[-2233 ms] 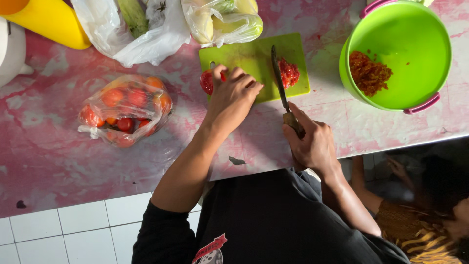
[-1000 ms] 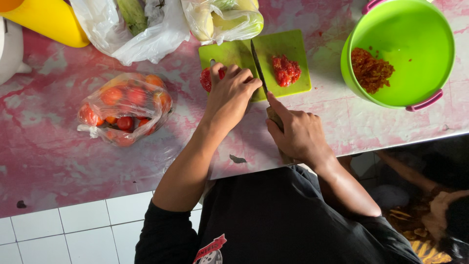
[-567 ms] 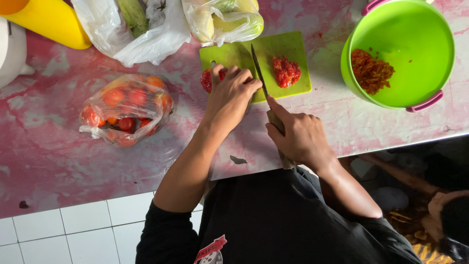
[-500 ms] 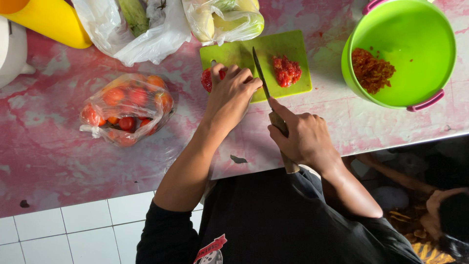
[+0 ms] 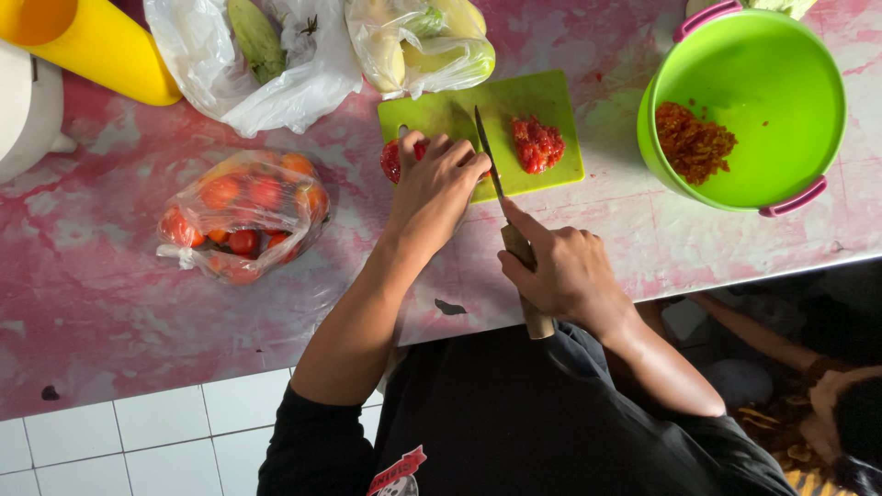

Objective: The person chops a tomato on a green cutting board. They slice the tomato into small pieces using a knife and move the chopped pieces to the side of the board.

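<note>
Red tomato (image 5: pixel 393 158), partly hidden

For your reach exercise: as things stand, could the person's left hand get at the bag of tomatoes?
Probably yes. The left hand rests on the green cutting board, and only bare counter lies between it and the bag of tomatoes.

Home kitchen, viewed from above. A pink marbled counter (image 5: pixel 110 303) edged with white tiles (image 5: pixel 138 441) carries a green cutting board (image 5: pixel 542 101) with chopped red vegetable, a green bowl (image 5: pixel 790 55) at far right, and plastic bags of tomatoes (image 5: pixel 243 216) and greens (image 5: pixel 257 55) at left.
</note>
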